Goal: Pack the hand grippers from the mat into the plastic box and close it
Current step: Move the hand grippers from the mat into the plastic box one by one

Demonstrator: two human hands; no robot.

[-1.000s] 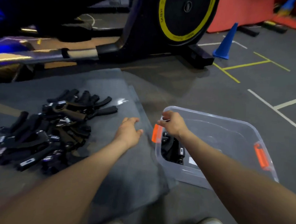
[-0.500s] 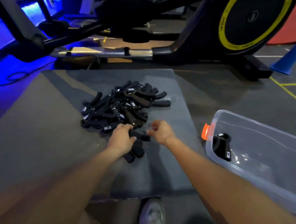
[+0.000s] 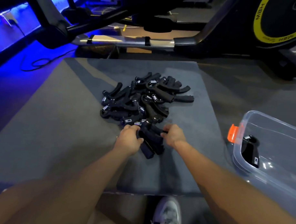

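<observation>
Both hands, left hand (image 3: 128,141) and right hand (image 3: 174,135), grip hand grippers (image 3: 151,142) at the pile's (image 3: 144,100) near edge (presumably bound for the plastic box (image 3: 268,149) right of the pile).

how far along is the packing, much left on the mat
Barely started. Done: one hand gripper lies in the plastic box, perhaps more out of view. In hand: the left hand and right hand grip hand grippers at the pile's near edge. Left: most of the pile sits on the mat; the box is open, no lid in view.
</observation>
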